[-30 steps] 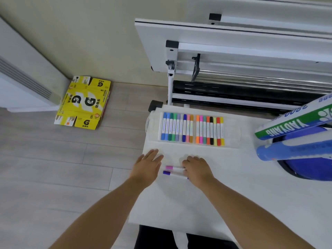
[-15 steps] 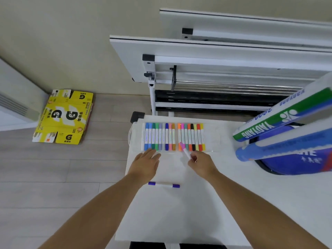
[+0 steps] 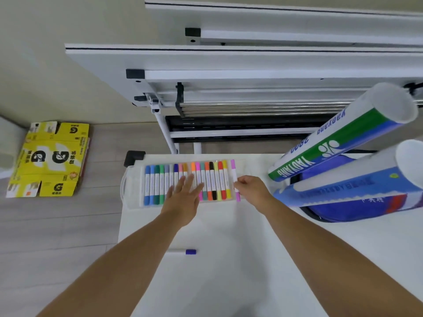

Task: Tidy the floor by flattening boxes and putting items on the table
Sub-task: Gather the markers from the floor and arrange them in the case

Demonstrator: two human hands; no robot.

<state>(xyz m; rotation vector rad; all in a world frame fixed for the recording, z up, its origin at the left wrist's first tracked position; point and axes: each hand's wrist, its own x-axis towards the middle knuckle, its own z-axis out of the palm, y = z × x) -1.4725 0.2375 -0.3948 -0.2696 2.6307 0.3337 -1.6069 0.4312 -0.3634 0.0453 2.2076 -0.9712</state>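
- The right hand [image 3: 250, 189] has carried the pink marker [image 3: 234, 173] up from the bare worktop [image 3: 229, 282]. It now pinches the marker by its lower half, lying at the right end of the row of markers [image 3: 158, 184], just left of the fingertips.
- The left hand [image 3: 183, 199] has moved forward off the worktop. It now lies flat and released, fingers straight and spread, over the middle of the row in the marker case [image 3: 131, 186]. It looks to be steadying the case.
- The purple marker [image 3: 186, 251] has stayed loose on the worktop, well behind both hands and partly hidden by the left forearm.
- By my reading, one stray marker is nearly seated and the purple one is still to go in.
- The flattened yellow box [image 3: 50, 159] lies on the floor [image 3: 57, 225] far to the left of the left hand, so that part of the tidying looks unfinished.
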